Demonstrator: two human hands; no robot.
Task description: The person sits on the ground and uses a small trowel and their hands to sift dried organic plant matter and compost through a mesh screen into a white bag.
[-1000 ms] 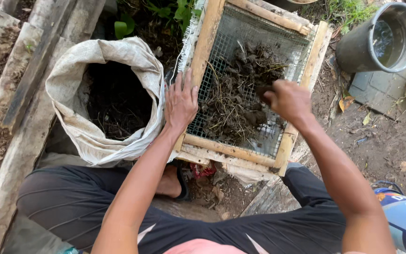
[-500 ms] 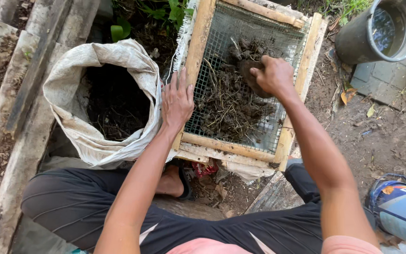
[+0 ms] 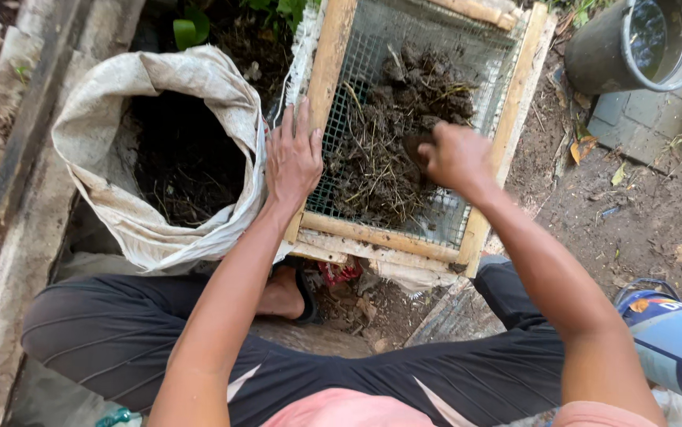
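Leftmost, at 9 o'clock, an open sack (image 3: 159,150) holds dark soil. Left hand (image 3: 293,158) lies flat on the left rail of the wooden sieve frame (image 3: 329,87), fingers spread. Frame probably stiff and fairly light; side rails look like the best hold. Long axis runs 12 to 6 o'clock, tilted slightly right. Root-and-soil clump (image 3: 388,134) on the mesh: judged loose, crumbly, light. Right hand (image 3: 455,158) is closed over it, fingers curled around debris. Bucket (image 3: 641,43) at 2 o'clock.

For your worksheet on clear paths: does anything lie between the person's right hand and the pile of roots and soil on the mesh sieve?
Nothing visible does. The right hand is already on the pile of roots and soil, while the left hand rests on the sieve's wooden frame, off to the side.
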